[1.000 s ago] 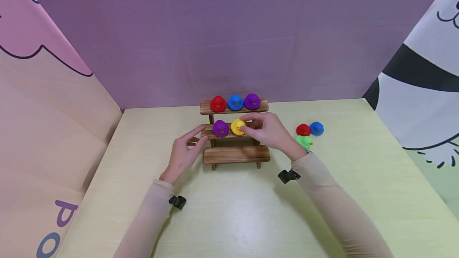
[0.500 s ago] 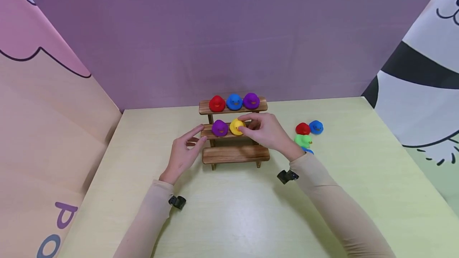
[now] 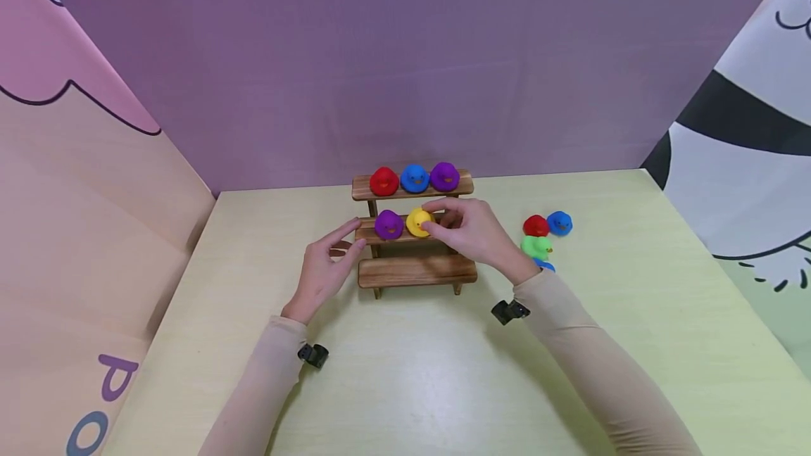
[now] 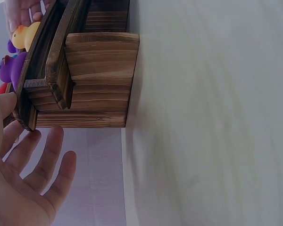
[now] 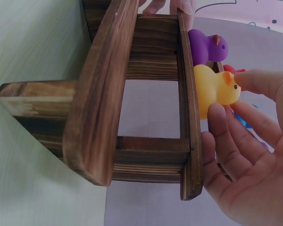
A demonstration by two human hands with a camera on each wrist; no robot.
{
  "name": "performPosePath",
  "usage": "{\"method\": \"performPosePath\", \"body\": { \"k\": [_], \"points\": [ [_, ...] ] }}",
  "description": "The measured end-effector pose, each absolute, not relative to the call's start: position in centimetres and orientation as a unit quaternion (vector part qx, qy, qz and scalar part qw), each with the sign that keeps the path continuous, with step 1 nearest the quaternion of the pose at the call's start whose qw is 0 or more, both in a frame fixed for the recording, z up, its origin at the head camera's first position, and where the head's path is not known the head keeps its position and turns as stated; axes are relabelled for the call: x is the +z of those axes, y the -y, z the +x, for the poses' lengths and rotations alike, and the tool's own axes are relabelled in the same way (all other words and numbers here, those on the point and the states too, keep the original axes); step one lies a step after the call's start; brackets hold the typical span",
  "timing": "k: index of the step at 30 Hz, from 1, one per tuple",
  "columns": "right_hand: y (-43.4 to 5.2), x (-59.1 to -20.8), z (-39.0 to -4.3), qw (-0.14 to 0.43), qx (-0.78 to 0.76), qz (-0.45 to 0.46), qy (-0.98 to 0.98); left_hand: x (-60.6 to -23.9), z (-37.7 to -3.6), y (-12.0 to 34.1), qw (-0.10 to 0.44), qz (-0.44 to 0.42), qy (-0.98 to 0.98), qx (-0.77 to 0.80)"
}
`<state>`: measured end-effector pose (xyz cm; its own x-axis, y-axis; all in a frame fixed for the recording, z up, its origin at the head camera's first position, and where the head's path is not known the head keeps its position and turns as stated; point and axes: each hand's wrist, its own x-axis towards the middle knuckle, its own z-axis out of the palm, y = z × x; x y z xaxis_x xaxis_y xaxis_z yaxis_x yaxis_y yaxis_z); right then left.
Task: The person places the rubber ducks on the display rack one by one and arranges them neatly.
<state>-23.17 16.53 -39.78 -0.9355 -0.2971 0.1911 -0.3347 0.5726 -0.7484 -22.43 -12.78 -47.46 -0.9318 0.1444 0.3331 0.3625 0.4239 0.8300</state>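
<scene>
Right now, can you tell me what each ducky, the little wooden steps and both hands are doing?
yellow duck: upright on the middle step, pinched by the right hand
purple duck: upright on the middle step, untouched
wooden steps: standing on the table, bottom step bare
top-step ducks: red, blue, purple, upright in a row
loose ducks: bunched on the table
left hand: fingers relaxed, touching the middle step's left end

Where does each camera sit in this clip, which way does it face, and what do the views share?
Head: above the table, looking forward and down at the wooden stand; both hands and sleeves show.
Left wrist: low by the stand's left end, sideways; the left hand shows with spread fingers.
Right wrist: low at the stand's right end; the right hand touches the yellow duck.
All three share the yellow duck, purple duck and stand.
</scene>
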Motion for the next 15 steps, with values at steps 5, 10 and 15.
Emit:
{"method": "performPosePath", "body": {
  "k": [5,10,15],
  "points": [
    [-16.8,-39.8,-23.2,0.029,0.430,0.177,0.885,-47.4,-22.4,12.8,0.106,-0.151,0.837,-0.515],
    [-17.5,-39.9,-23.0,0.032,0.428,0.176,0.886,-47.3,-22.3,12.8,0.103,-0.148,0.838,-0.515],
    [-18.6,-40.1,-22.8,0.038,0.424,0.164,0.890,-47.4,-22.2,12.7,0.101,-0.149,0.840,-0.512]
  ]
}}
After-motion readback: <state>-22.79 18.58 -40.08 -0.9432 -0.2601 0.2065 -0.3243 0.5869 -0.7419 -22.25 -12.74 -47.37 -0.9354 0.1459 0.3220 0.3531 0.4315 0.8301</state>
